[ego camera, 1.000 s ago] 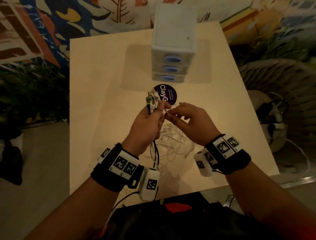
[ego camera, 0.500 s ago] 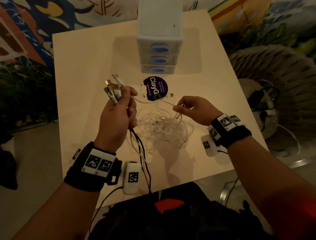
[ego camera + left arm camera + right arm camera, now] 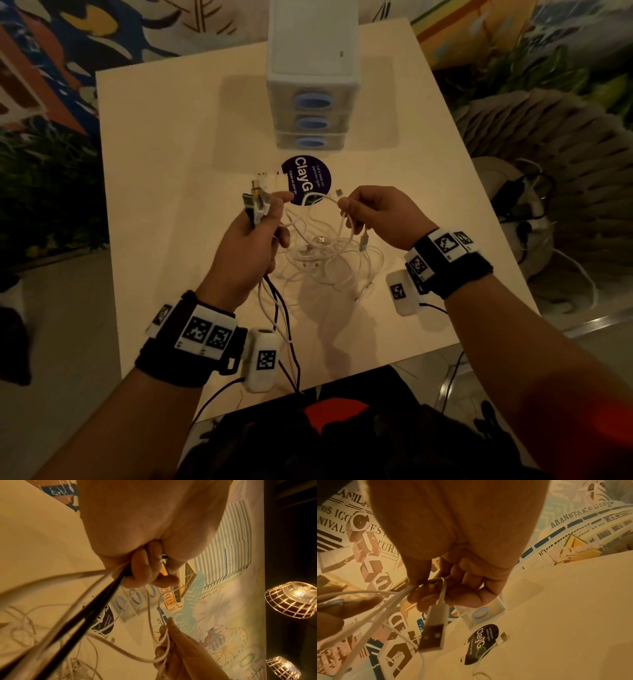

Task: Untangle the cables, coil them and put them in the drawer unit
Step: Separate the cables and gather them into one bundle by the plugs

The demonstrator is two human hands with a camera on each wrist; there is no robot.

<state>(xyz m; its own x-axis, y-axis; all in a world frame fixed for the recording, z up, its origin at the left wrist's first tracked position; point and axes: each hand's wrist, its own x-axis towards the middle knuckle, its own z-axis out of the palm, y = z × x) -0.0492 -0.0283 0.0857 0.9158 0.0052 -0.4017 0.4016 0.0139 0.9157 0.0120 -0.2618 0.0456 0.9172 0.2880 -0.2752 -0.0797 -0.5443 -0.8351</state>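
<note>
My left hand (image 3: 255, 233) is raised over the table and grips a bundle of cable plugs (image 3: 256, 202); black and white cables (image 3: 281, 308) trail from the fist toward the near edge. In the left wrist view the curled fingers (image 3: 142, 568) clamp those cables (image 3: 96, 599). My right hand (image 3: 376, 216) pinches white cables (image 3: 342, 222) beside it, and a USB plug (image 3: 433, 627) dangles below its fingers. A white tangle (image 3: 329, 260) lies on the table between and under the hands. The white drawer unit (image 3: 312, 78), its three drawers closed, stands at the far middle.
A round dark sticker (image 3: 306, 180) marks the light wooden table (image 3: 164, 171) in front of the drawer unit, with a small white plug (image 3: 503, 637) lying by it. A wicker seat with dark cables (image 3: 520, 205) stands right of the table. The floor lies left.
The hands first drew apart, stretching a white cable between them. Now the left hand has come back toward the middle, and the right hand holds looped white cables higher, nearer the sticker.
</note>
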